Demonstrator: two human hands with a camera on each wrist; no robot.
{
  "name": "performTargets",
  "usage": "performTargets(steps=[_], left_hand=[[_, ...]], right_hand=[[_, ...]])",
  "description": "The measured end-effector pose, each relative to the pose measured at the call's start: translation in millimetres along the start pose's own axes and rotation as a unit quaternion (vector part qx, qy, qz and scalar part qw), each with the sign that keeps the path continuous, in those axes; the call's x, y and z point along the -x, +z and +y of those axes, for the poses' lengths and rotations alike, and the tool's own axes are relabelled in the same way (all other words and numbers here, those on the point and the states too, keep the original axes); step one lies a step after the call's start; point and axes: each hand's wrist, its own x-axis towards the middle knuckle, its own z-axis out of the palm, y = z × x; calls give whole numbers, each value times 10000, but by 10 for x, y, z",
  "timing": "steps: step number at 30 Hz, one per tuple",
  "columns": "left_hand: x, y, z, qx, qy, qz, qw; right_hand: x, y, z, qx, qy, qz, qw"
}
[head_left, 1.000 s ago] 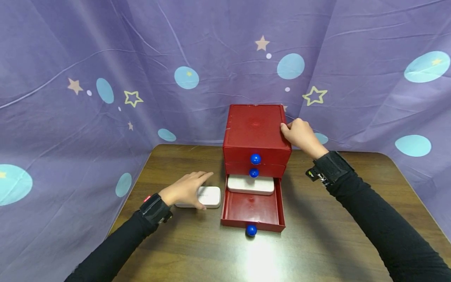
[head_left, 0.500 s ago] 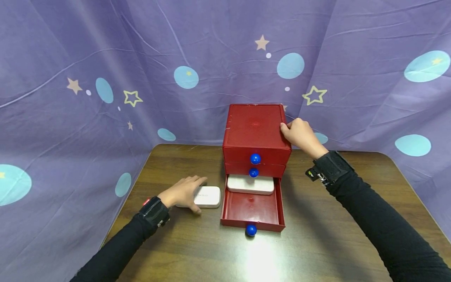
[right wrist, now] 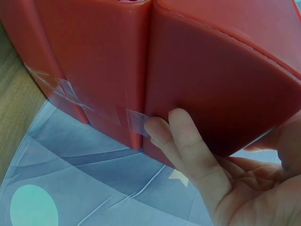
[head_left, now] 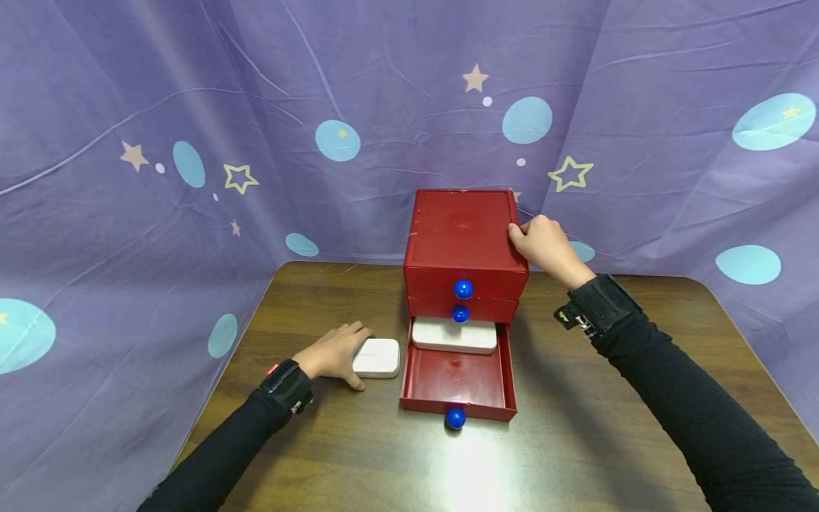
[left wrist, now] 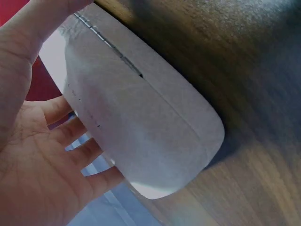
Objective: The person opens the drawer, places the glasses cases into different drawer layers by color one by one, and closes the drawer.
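Observation:
A white hinged case (head_left: 376, 358) lies on the table, left of the red drawer cabinet (head_left: 466, 229). My left hand (head_left: 335, 354) grips its left part, fingers at the far side and thumb at the near side. In the left wrist view the metal hinge (left wrist: 109, 44) runs along the case, with fingertips at one long edge. My right hand (head_left: 545, 245) holds the cabinet's upper right edge, thumb on top, fingers against the side. The bottom drawer (head_left: 457, 380) is pulled out, and a second white case (head_left: 454, 334) lies at its back, partly under the upper drawers.
Blue round knobs (head_left: 463, 289) mark the drawer fronts; the upper two drawers are in. Clear tape (right wrist: 137, 122) crosses the cabinet's side seam. A wooden table (head_left: 563, 455) reflects light near its front. Behind it hangs a purple curtain (head_left: 397, 78) with stars and ovals.
My left hand has drawn back leftward along the white case, and its fingers have closed in round it. The right hand, cabinet and drawer have stayed put.

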Motion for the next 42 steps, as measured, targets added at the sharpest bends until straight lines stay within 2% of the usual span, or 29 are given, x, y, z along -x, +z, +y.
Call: performTargets(steps=[7,16,23,33,42], left_hand=[[-35,40,-22,-128,17,84,9999],[-48,68,-72,42,-14,215,9998],[-57,77,-83,86,89,267,9996],[-83,111,-69,257,-66,260,9993],[-111,139,-62,87,15,463,9989]], right_hand=[[4,-8,-5,26,52,-39,10000],[3,-2,-15,31,41,-20,10000],[7,-8,-3,13,20,-3,10000],[11,-2,-10,-6,18,-30,10000],[16,-20,-20,-15,12,-73,10000]])
